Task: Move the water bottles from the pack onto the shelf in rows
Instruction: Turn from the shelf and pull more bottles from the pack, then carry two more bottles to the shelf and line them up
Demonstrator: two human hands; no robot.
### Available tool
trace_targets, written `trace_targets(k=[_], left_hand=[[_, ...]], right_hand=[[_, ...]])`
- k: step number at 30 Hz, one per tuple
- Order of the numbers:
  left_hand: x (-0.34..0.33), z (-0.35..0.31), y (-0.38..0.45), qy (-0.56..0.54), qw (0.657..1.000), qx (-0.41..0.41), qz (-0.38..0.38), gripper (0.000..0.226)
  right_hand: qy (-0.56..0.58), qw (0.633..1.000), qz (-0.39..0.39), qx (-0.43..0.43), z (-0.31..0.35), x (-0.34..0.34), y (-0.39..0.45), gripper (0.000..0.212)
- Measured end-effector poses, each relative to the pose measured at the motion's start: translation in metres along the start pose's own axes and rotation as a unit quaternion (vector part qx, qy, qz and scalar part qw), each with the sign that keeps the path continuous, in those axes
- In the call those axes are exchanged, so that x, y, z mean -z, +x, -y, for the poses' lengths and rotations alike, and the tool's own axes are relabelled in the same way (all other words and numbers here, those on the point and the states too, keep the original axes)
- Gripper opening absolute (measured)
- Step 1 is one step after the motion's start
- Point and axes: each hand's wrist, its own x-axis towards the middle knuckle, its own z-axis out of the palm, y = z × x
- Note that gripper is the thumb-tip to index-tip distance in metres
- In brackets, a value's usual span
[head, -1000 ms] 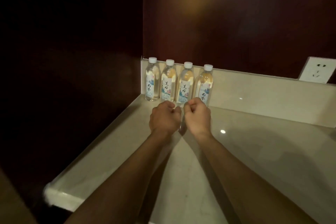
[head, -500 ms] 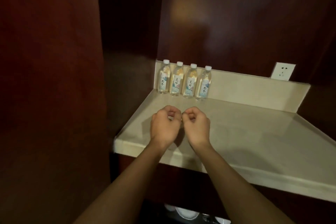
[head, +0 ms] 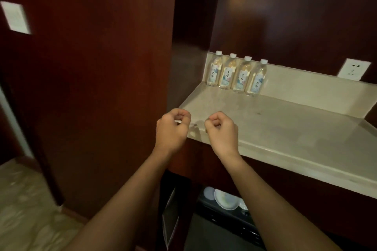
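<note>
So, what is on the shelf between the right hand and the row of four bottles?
Nothing: in the head view the pale shelf is bare between the right hand and the four upright bottles standing by its back wall.

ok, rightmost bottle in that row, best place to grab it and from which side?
Grip the rightmost bottle round its labelled middle, coming from the front or its open right side. It stands upright against the shelf's back lip, with another bottle close on its left, so those sides are blocked.

Pale stone shelf, four upright water bottles in its back-left corner
</note>
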Motion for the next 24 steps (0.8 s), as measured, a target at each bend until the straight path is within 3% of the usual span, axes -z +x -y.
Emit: trace_targets(k=[6, 10, 15, 24], left_hand=[[0.04, 0.045, -0.055, 0.046, 0.997, 0.036, -0.042, 0.018], [0.08, 0.103, -0.093, 0.073, 0.989, 0.108, -0.074, 0.017], [0.133, 0.179, -0.137, 0.081, 0.965, 0.214, -0.127, 0.012], [0.237, 0.311, -0.204, 0.051, 0.902, 0.405, -0.144, 0.018]], right_hand=[[-0.016, 0.992, 0.125, -0.015, -0.021, -0.046, -0.064, 0.016], [-0.009, 0.975, 0.218, -0.047, -0.037, -0.093, -0.116, 0.009], [-0.024, 0.943, 0.321, -0.082, -0.049, -0.156, -0.18, 0.008], [-0.054, 0.88, 0.441, -0.168, -0.059, -0.295, -0.285, 0.013]])
